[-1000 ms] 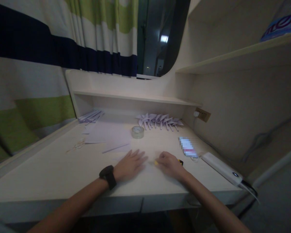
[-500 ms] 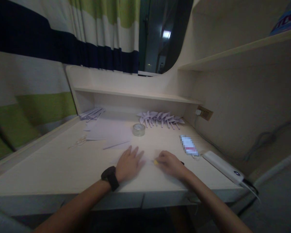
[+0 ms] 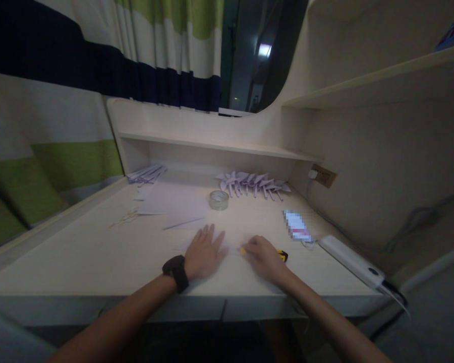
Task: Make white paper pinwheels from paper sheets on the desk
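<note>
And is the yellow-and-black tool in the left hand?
No, the yellow-and-black tool shows at both sides of the closed right hand, while the left hand is palm down with its fingers spread.

The desk (image 3: 117, 262) looks like smooth wood, the pinwheels (image 3: 232, 180) matt paper, the tape roll (image 3: 219, 200) glossy plastic, the handheld tool (image 3: 283, 255) plastic

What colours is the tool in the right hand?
The tool shows yellow and black, best seen in the head view.
</note>
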The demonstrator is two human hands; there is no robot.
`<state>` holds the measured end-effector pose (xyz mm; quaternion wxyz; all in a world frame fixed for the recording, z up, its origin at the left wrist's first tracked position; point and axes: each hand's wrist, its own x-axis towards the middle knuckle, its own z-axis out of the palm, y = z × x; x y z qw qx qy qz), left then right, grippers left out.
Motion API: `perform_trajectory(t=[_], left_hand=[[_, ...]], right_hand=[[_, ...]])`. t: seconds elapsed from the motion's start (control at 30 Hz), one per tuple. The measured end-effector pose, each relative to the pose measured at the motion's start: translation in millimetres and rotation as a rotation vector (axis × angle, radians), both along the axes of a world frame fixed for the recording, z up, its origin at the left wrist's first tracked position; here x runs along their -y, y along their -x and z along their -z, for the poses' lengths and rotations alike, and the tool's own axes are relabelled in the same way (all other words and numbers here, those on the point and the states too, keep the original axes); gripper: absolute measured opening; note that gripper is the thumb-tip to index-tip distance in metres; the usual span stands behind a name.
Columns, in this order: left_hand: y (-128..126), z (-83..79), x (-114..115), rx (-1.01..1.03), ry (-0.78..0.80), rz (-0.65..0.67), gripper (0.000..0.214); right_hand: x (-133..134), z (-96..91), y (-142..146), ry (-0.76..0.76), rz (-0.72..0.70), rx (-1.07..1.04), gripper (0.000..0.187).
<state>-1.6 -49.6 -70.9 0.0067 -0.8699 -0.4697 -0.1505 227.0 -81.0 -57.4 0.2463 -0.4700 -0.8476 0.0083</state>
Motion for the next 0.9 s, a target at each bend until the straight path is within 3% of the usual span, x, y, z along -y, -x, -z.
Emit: perform_trajectory(t=[0.47,0.9], left_hand=[[2,-1.2,-1,-0.002,0.031,0.019,0.060],[4,-4.1,0,0.004,0.046,0.045,0.057]], right_hand=[[-4,3.3,-4,-0.024,-0.066,-0.048,0.018],[-4,-9.0,-25,0.124,-0.160,-0.100,0.019]])
